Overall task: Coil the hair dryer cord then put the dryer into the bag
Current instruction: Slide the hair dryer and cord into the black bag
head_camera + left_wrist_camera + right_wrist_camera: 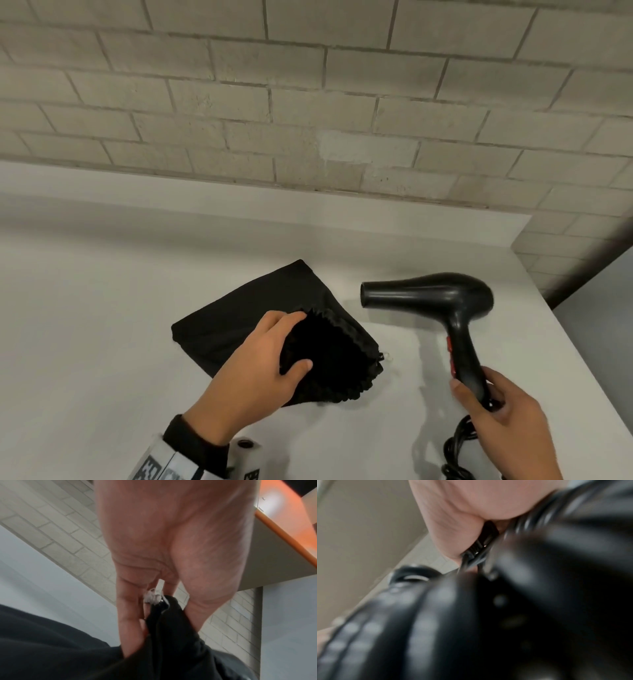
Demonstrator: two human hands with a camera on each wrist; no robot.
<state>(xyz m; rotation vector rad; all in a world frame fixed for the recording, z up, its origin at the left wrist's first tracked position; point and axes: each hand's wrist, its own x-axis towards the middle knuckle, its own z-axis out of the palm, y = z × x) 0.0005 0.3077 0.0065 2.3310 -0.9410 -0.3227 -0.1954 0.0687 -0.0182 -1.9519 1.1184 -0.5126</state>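
A black fabric drawstring bag point(253, 315) lies on the white table point(85, 325). My left hand point(274, 356) grips its gathered mouth, thumb on one side and fingers on the other; the left wrist view shows the bag's black cloth point(164, 628) pinched, with a white drawstring knot point(151, 597) by the fingers. My right hand point(493, 407) holds the black hair dryer point(442, 298) by the bottom of its handle, above the table to the right of the bag, nozzle pointing left. The coiled black cord point(459, 442) hangs bunched under this hand, and fills the right wrist view as a blurred cord point(471, 615).
A pale brick wall point(308, 102) runs behind the table. The table's right edge point(582, 346) lies close to the dryer, with grey floor beyond. Bare tabletop stretches left of the bag.
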